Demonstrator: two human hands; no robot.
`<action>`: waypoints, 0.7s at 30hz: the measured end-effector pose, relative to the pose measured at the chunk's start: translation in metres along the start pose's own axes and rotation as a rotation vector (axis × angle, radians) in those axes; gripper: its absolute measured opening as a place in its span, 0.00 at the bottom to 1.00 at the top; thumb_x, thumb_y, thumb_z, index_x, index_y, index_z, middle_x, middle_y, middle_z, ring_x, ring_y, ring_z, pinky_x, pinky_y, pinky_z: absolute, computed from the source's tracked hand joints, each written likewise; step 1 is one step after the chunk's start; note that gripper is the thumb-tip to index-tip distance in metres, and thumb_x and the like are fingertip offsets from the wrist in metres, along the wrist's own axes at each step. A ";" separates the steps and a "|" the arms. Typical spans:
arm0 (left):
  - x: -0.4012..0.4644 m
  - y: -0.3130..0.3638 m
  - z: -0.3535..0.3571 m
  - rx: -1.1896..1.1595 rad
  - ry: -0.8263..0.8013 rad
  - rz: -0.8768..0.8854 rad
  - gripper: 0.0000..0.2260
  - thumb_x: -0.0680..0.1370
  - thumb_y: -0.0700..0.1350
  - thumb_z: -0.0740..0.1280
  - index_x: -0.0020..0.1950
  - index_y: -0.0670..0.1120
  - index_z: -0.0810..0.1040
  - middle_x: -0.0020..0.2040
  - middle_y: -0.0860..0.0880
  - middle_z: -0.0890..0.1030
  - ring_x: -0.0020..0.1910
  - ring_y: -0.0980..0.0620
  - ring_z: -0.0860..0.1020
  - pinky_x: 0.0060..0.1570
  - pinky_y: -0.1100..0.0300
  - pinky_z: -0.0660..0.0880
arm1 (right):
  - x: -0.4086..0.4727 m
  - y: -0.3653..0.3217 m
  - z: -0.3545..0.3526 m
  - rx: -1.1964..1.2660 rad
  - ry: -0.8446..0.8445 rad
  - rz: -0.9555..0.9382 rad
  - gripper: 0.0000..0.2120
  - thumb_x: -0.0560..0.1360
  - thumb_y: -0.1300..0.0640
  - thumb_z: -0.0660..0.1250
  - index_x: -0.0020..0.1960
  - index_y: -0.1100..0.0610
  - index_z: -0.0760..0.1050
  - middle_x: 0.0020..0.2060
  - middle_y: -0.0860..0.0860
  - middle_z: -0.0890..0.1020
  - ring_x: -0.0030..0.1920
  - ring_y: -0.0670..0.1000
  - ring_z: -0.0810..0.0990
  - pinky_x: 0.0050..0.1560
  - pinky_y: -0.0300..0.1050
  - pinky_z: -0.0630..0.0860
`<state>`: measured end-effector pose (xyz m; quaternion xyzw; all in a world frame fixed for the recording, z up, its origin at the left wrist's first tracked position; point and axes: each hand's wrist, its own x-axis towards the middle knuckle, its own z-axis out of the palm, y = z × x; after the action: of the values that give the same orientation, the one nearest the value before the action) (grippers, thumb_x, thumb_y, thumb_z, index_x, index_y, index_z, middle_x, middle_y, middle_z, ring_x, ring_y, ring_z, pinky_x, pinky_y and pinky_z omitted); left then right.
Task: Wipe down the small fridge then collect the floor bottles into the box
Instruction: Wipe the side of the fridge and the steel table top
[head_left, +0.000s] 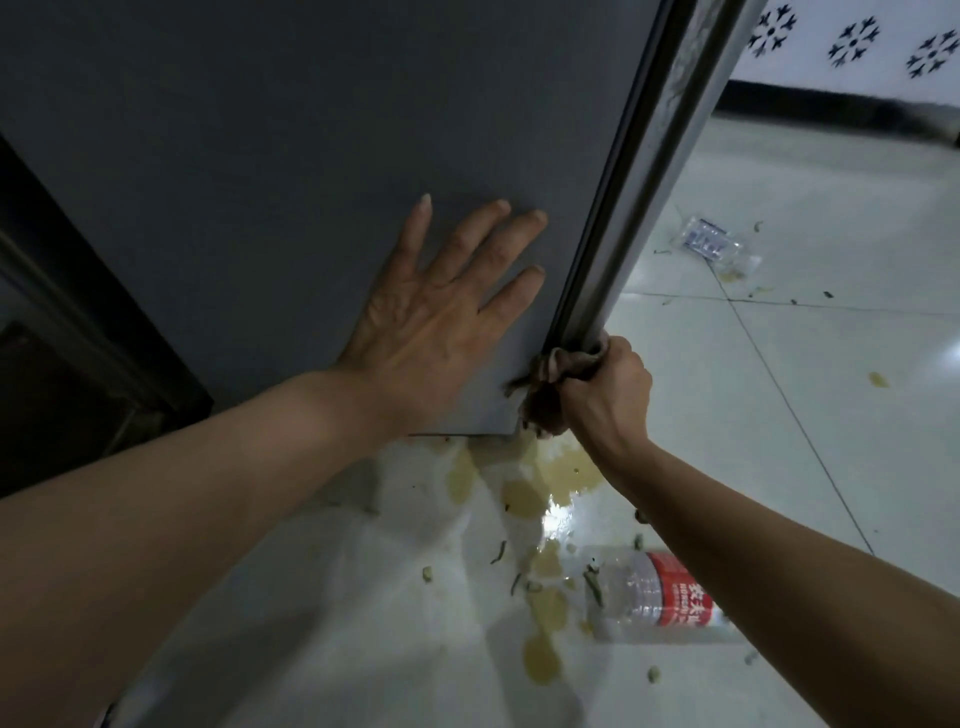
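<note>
Fridge (270, 156): smooth grey side panel, top cut off; ribbed door seal along its right edge. Left hand (441, 317): flat, fingers spread on panel. Right hand (605, 392): fist gripping crumpled brown cloth (550, 382) at seal's base. Clear ridged bottle (654, 597), red label, lying on glossy tile floor (831, 389), part hidden by forearm; second bottle (719, 244) blurred, farther off. Yellowish puddles (540, 499).

Home interior, likely kitchen area: indicated by grey fridge (311, 130), glossy tiled floor (831, 389), patterned wall (852, 41), dark skirting (831, 101).
</note>
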<state>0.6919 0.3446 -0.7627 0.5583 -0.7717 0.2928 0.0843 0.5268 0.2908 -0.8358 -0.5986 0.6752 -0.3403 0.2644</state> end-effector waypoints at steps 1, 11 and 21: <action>0.004 -0.003 -0.007 0.042 0.027 0.019 0.27 0.72 0.40 0.57 0.72 0.48 0.62 0.77 0.44 0.55 0.75 0.44 0.53 0.70 0.38 0.47 | 0.000 -0.011 -0.009 0.030 0.016 -0.025 0.13 0.67 0.67 0.66 0.52 0.59 0.73 0.48 0.55 0.78 0.50 0.56 0.77 0.50 0.53 0.77; 0.065 -0.028 -0.090 0.044 0.087 -0.084 0.31 0.70 0.43 0.51 0.74 0.47 0.49 0.77 0.45 0.43 0.75 0.45 0.46 0.70 0.37 0.46 | 0.005 -0.111 -0.090 0.232 0.172 -0.225 0.14 0.67 0.68 0.67 0.39 0.50 0.71 0.35 0.43 0.76 0.38 0.42 0.77 0.40 0.38 0.75; 0.075 -0.045 -0.126 -0.081 0.023 0.004 0.30 0.73 0.41 0.62 0.73 0.46 0.57 0.75 0.47 0.51 0.72 0.47 0.51 0.70 0.41 0.53 | 0.015 -0.173 -0.139 0.280 0.304 -0.246 0.10 0.62 0.65 0.70 0.40 0.53 0.76 0.35 0.49 0.80 0.41 0.53 0.80 0.43 0.48 0.78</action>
<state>0.6809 0.3433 -0.6093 0.5493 -0.7831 0.2680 0.1151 0.5276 0.2870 -0.6135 -0.5758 0.5756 -0.5463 0.1969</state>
